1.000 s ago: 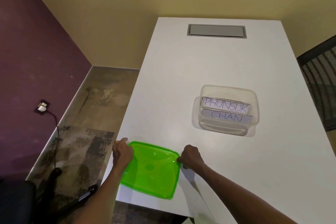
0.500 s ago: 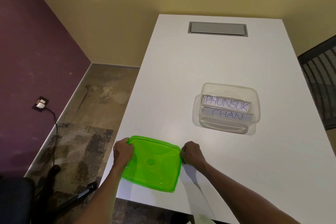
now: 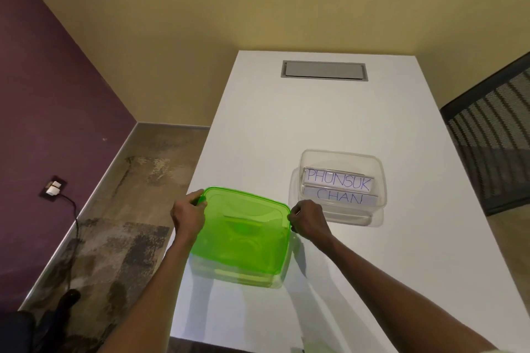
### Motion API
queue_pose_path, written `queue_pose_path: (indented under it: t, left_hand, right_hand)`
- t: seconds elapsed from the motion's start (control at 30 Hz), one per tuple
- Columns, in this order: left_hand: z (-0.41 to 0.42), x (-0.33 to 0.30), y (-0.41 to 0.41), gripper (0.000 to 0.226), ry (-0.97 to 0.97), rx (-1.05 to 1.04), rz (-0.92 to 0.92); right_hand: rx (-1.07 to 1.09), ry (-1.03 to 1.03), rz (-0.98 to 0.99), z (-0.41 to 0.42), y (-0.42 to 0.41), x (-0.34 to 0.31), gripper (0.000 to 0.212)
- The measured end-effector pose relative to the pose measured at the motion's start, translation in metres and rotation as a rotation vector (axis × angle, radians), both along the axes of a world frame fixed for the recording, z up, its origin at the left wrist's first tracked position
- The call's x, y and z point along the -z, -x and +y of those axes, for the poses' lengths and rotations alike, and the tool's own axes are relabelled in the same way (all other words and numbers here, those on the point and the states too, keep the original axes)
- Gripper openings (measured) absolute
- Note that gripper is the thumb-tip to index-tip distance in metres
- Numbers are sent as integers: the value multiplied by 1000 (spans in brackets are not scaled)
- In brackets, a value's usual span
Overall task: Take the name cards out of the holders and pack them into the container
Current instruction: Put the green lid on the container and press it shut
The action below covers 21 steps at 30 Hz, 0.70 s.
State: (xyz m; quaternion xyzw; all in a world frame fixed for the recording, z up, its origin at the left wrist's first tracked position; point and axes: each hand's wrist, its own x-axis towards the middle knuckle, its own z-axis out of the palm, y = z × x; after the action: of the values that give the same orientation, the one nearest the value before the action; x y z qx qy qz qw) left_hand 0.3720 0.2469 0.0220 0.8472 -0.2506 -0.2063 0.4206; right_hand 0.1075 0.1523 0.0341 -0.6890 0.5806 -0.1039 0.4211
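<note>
Both cards (image 3: 338, 184) (PHUNSUK and CHAN) already lie in the clear container (image 3: 342, 180) on the table (image 3: 401, 266), so with left hand (image 3: 187, 216) and right hand (image 3: 308, 221) each pinching the green lid (image 3: 243, 238), closing looks next: carry it right and seat it squarely.

A lid (image 3: 243, 235) sits between the left grip (image 3: 187, 216) and right grip (image 3: 308, 219); beyond the right grip, a container (image 3: 341, 155) holds two name cards (image 3: 338, 184).

Left hand (image 3: 187, 216) and right hand (image 3: 308, 221) curled, arms outstretched
</note>
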Motion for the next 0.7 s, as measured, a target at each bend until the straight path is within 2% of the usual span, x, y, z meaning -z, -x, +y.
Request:
queue_pose_path:
  t: [0.2, 0.5, 0.7]
  left_hand:
    - [-37, -40, 20, 26, 173, -90, 39]
    - [-79, -100, 72, 20, 328, 110, 40]
    - [-112, -146, 109, 17, 442, 171, 32]
  right_hand:
    - [61, 82, -97, -38, 19, -39, 10]
    - [203, 203, -234, -87, 79, -83, 6]
    - [288, 110, -428, -114, 123, -110, 10]
